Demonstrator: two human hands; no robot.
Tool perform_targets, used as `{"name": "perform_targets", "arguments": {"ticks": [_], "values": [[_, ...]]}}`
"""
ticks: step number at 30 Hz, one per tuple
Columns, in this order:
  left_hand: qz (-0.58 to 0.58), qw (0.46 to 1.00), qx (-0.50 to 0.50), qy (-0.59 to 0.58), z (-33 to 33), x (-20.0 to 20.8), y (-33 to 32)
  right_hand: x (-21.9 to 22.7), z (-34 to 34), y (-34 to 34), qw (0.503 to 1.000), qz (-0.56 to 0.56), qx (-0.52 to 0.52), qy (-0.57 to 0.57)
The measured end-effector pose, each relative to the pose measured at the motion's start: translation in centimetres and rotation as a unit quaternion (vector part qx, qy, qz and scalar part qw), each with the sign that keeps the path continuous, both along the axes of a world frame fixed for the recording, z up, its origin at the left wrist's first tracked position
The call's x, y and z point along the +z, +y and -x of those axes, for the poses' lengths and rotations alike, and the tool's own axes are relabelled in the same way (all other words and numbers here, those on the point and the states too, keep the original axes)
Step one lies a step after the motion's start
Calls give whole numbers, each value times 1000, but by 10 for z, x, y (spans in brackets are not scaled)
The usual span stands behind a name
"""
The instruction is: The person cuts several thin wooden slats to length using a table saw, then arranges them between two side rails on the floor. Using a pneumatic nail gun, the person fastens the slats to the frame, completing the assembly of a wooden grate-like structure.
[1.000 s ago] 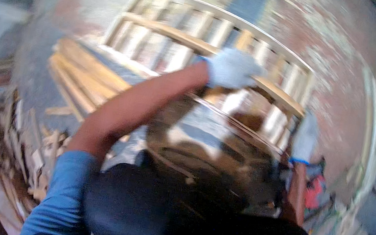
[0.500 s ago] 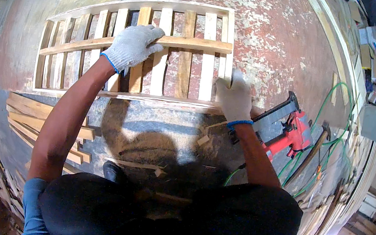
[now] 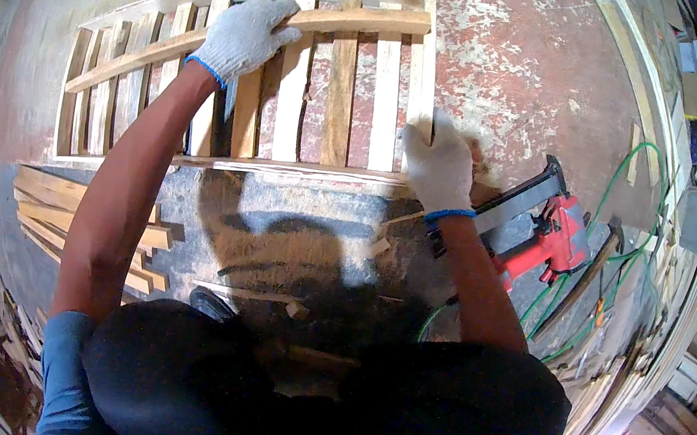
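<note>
A slatted wooden frame [image 3: 310,171] lies flat on the floor, with several crosswise slats between its long rails. Over the slats runs a loose-looking wooden strip [image 3: 355,20], slanted so its right end sits nearer the far rail. My left hand [image 3: 246,34], in a white knit glove with a blue cuff, is closed around this strip near its middle. At the frame's near right corner, my gloved right hand [image 3: 439,166] grips the end rail, thumb on top; its other fingers are partly hidden.
A red nail gun [image 3: 559,241] rests on the floor right of my right forearm, beside a hammer [image 3: 580,277] and a green hose [image 3: 643,237]. Loose wooden strips [image 3: 87,218] are piled at left. A small wood offcut [image 3: 379,247] lies in front of the frame.
The strip's right end has swung away from me toward the far rail, my left hand moving with it. My right hand keeps its place at the frame's corner.
</note>
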State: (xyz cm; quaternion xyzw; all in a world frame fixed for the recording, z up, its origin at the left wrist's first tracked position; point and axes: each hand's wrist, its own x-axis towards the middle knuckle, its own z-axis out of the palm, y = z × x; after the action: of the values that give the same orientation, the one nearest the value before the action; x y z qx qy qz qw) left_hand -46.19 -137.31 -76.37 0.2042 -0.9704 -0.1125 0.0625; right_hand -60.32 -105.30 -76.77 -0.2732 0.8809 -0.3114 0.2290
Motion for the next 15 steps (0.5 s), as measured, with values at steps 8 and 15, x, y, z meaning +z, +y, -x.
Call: {"name": "perform_targets", "arguments": {"ticks": [8, 15], "values": [[-26, 998, 25, -41, 13, -18, -2, 1, 0, 0, 999, -32, 2, 26], [-17, 999, 17, -29, 16, -24, -4, 0, -1, -1, 999, 3, -2, 51]]}}
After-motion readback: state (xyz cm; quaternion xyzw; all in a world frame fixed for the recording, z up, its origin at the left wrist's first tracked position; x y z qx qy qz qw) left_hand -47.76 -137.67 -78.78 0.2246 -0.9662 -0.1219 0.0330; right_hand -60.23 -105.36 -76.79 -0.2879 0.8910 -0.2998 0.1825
